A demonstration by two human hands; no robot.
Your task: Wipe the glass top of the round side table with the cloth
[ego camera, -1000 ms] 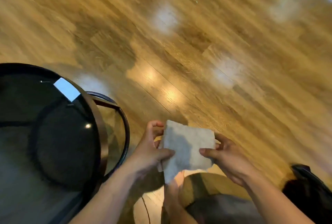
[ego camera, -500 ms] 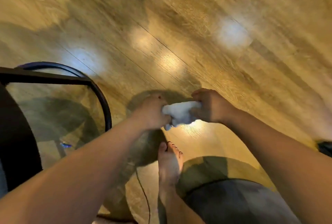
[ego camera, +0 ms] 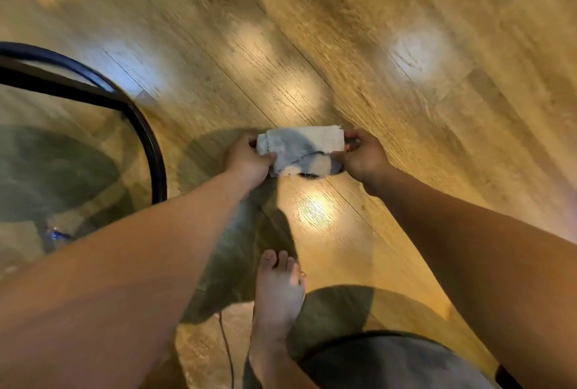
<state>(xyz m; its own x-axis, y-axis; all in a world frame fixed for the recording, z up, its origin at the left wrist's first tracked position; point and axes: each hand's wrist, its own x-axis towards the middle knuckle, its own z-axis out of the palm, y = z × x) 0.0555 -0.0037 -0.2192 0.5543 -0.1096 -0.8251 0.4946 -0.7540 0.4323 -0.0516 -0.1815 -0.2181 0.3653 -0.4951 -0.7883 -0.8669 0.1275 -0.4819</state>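
Cloth (ego camera: 301, 151) held up over floor (ego camera: 406, 107), between both hands: left hand (ego camera: 248, 159) at its left end, right hand (ego camera: 363, 157) at its right end. Round side table (ego camera: 156, 151) far left, well apart from cloth. Bare foot (ego camera: 278, 292) on floor below cloth, between forearms.

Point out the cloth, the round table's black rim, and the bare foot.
cloth (ego camera: 301, 147): head view, middle of the folded fabric stretched between both hands.
black rim (ego camera: 149, 142): head view, curved right edge of the glass table.
bare foot (ego camera: 278, 292): head view, top of the foot behind the toes.
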